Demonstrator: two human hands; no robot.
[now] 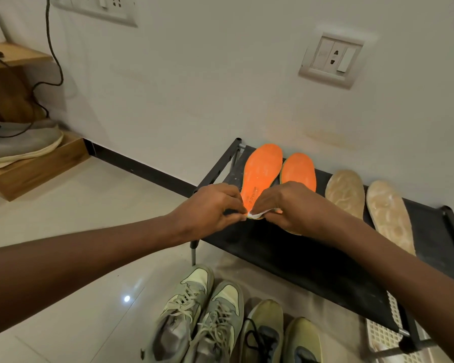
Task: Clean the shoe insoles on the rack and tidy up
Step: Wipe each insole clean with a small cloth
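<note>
two insoles (262, 171) bright orange, faint pale speckling. two more insoles (345, 192) tan/beige, mottled. wipe (257, 214) white. rack (299, 252) black, grey metal posts. front sneakers (194, 315) pale green and grey, cream laces; the other pair (281, 336) olive-yellow, black laces. floor (76, 297) glossy cream tile. wall (194, 74) off-white, black skirting. sockets (330, 60) white. crate (388, 336) white lattice.

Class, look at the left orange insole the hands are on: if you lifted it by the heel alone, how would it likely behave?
The orange insole looks thin and flat, so it would probably flex and droop. It seems light for its size. Its textured face likely grips fingers, so slipping looks unlikely.
</note>
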